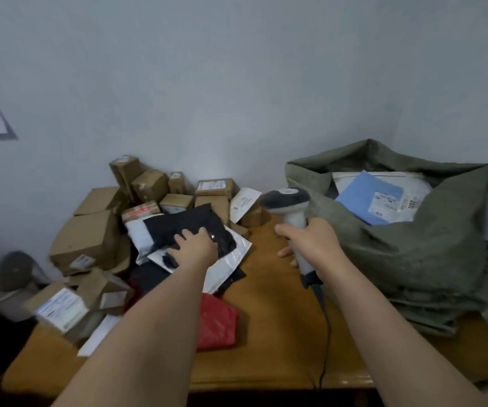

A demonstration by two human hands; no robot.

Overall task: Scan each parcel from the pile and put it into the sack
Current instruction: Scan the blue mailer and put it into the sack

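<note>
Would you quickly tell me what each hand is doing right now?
Left hand: open, fingers resting on the black poly mailer atop the pile.
Right hand: closed around the handle of the barcode scanner.

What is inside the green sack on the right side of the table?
In the open sack a blue parcel lies on top of white parcels. Anything deeper is hidden by these and by the sack's cloth.

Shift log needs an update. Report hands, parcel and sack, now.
Left hand resting on black parcel atop pile, not lifted. Right hand grips scanner. Sack open, parcels inside. Nothing blocking.
</note>
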